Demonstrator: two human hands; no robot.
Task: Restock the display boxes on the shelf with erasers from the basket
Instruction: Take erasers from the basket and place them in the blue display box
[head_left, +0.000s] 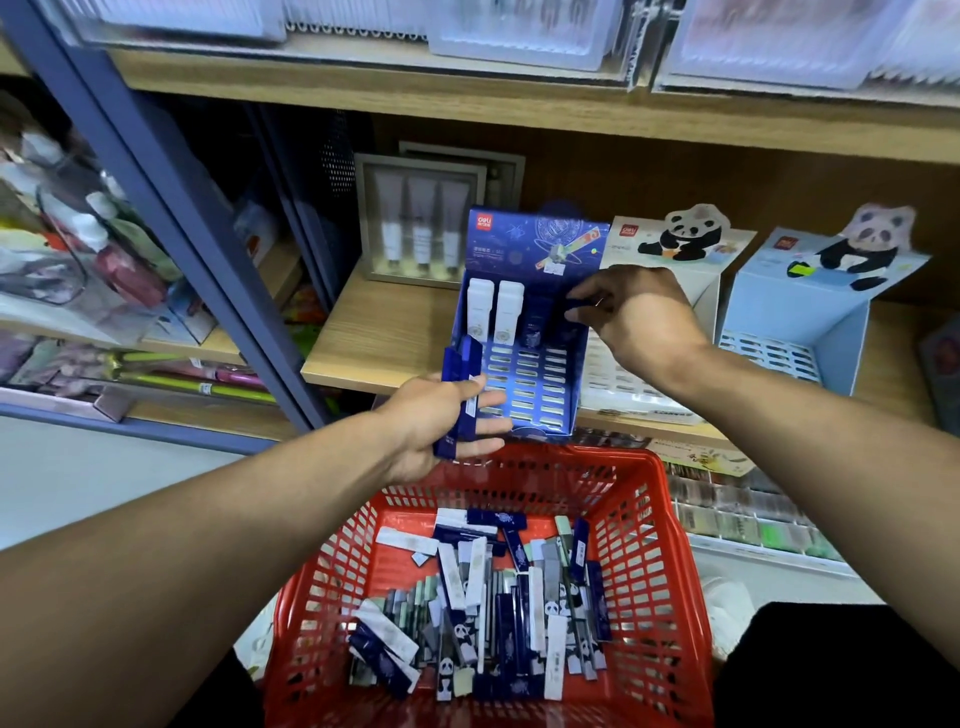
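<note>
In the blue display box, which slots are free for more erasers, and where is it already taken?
In the blue display box, the perforated rows in front of the two white erasers stand bare. The back row is crowded: white erasers on its left, the right hand setting a dark blue eraser on its right. The left hand grips more.

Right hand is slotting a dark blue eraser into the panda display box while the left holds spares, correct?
Not quite. The head view shows the right hand slotting the dark blue eraser into the blue display box, not a panda one. The left hand does hold spares.
</note>
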